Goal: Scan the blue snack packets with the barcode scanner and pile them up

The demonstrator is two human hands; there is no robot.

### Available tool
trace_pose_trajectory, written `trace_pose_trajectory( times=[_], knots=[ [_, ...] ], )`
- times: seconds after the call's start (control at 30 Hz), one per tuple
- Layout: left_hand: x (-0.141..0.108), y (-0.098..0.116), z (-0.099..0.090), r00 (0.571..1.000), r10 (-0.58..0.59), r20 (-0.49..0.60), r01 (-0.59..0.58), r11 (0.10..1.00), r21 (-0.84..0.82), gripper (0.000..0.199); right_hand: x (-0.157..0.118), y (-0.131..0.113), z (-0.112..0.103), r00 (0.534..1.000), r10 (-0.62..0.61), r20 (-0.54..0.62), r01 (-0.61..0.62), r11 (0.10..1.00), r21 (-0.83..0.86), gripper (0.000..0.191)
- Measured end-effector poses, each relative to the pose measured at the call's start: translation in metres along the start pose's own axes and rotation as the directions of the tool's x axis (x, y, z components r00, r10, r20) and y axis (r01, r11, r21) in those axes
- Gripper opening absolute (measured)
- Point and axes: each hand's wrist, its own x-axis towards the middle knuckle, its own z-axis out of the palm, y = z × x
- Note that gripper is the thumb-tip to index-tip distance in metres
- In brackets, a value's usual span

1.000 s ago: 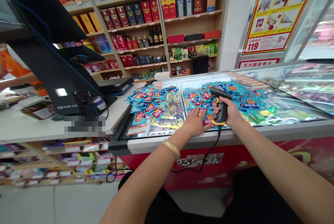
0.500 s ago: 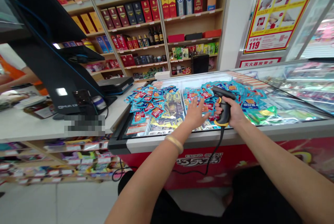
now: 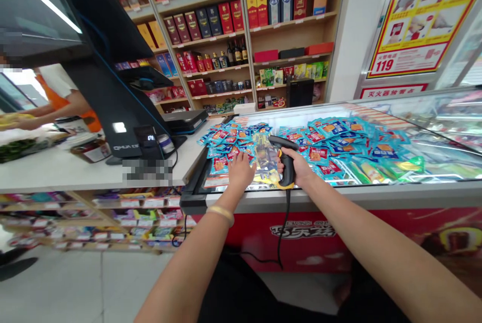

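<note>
A black and yellow handheld barcode scanner (image 3: 288, 168) is gripped in my right hand (image 3: 299, 165), its head tilted up to the left and its cable hanging down over the freezer's front. My left hand (image 3: 241, 172), with a bangle on the wrist, reaches to the left pile of small blue and red snack packets (image 3: 226, 134); its fingers lie stretched over the near packets. Whether they touch is hard to tell. A larger pile of the same packets (image 3: 335, 137) spreads to the right of the scanner. Both piles lie on the glass top of a chest freezer (image 3: 241, 200).
Left of the freezer stands a white counter (image 3: 75, 182) with a black checkout terminal (image 3: 124, 127) and a lidded jar (image 3: 90, 149). Behind are shelves of boxed bottles (image 3: 218, 16). Beyond the counter a person in an orange apron (image 3: 52, 94) handles something yellow.
Both hands have moved left, the left one from beside the right pile to the left pile. The scanner has come along, now left of the larger pile. My view has turned slightly left.
</note>
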Motion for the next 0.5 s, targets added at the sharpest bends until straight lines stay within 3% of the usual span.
trace_pose_trajectory(
  times=[0.17,0.33,0.5],
  knots=[
    [-0.0016,0.0042,0.0008,0.999,0.024,-0.049,-0.024,1.0,0.01,0.04,-0.0011,0.0072,-0.0036,1.0,-0.005,0.017,0.005,1.0,-0.021,0.015],
    [-0.0027,0.0058,-0.0008,0.993,0.069,-0.096,-0.067,0.998,0.023,0.039,-0.0058,0.009,-0.0047,0.997,0.069,0.03,-0.067,0.996,-0.065,0.015],
    [-0.0033,0.0078,-0.0047,0.99,0.044,-0.134,-0.041,0.999,0.023,0.037,-0.0071,0.0114,-0.0054,0.995,0.078,0.059,-0.071,0.992,-0.105,0.017]
  ],
)
